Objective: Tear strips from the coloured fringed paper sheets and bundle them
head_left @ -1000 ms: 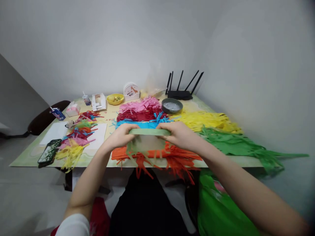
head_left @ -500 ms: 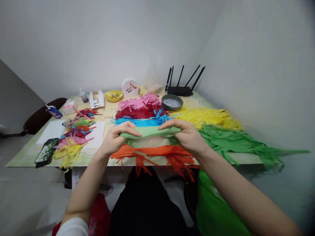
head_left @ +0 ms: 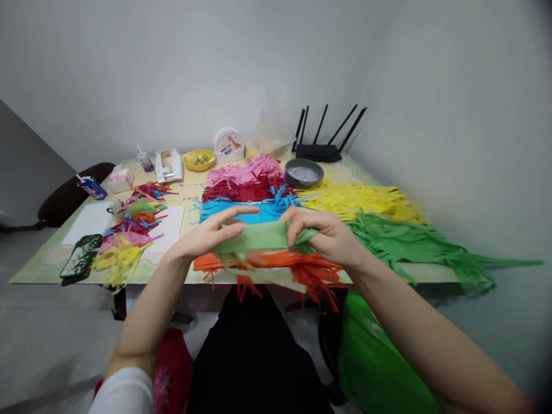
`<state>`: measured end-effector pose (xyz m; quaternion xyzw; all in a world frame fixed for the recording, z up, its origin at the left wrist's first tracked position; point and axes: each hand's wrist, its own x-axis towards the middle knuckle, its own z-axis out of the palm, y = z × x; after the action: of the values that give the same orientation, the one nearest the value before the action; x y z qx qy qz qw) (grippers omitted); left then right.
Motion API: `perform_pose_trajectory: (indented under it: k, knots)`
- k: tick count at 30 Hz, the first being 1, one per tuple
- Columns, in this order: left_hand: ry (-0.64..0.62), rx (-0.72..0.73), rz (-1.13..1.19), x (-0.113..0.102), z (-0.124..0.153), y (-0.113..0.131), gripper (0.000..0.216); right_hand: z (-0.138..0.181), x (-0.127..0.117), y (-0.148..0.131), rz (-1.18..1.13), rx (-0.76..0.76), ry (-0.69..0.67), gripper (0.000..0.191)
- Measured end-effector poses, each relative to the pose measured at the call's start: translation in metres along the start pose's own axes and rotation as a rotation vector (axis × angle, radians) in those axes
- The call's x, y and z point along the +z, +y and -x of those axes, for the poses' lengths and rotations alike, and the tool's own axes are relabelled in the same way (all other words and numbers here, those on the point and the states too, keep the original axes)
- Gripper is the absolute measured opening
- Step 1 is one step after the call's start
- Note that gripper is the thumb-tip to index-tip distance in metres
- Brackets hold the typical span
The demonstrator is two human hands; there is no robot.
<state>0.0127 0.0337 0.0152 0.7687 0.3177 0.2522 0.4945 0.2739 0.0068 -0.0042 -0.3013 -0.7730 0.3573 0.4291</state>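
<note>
Table (head_left: 43, 267) under fringes (head_left: 366, 201), bowl (head_left: 304, 183), router (head_left: 319, 153)

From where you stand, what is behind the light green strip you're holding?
Blue fringe shows above the light green strip and orange fringe below; what lies directly behind is covered.

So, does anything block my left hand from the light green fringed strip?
Nothing visible: your left hand is at the left end of the light green fringed strip, thumb overlapping it in view. The orange fringed strip shows below, not between.

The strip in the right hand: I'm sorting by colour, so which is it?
The strip is pale green; the head view shows it best.
</note>
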Motion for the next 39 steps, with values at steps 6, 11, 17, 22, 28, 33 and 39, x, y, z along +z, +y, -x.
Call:
perform_pose_trajectory:
  k: [6,11,17,22,28,33,39]
  knots:
    - [-0.175,-0.156,-0.059,0.009,-0.013,-0.002,0.039,0.001,-0.005,-0.007,0.175,-0.069,-0.098,0.029]
    - [-0.008,-0.089,-0.229,0.016,-0.01,-0.006,0.036,0.003,-0.033,-0.019,0.349,0.023,-0.384,0.039]
    - [0.052,0.032,-0.415,0.031,-0.011,-0.005,0.03,-0.012,-0.019,-0.022,0.649,0.183,-0.282,0.025]
    - [0.458,0.134,-0.581,0.06,-0.023,-0.025,0.034,-0.024,-0.002,-0.035,0.976,0.237,-0.291,0.017]
    - [0.614,-0.025,-0.566,0.066,-0.038,-0.071,0.026,-0.027,-0.013,-0.059,1.11,0.264,-0.333,0.015]
    - [0.422,-0.247,-0.642,0.028,-0.016,-0.084,0.029,-0.032,-0.025,-0.066,1.235,0.35,-0.383,0.015]
    - [0.343,0.283,-0.55,0.045,-0.016,-0.028,0.056,-0.04,-0.017,-0.062,1.275,0.312,-0.492,0.018]
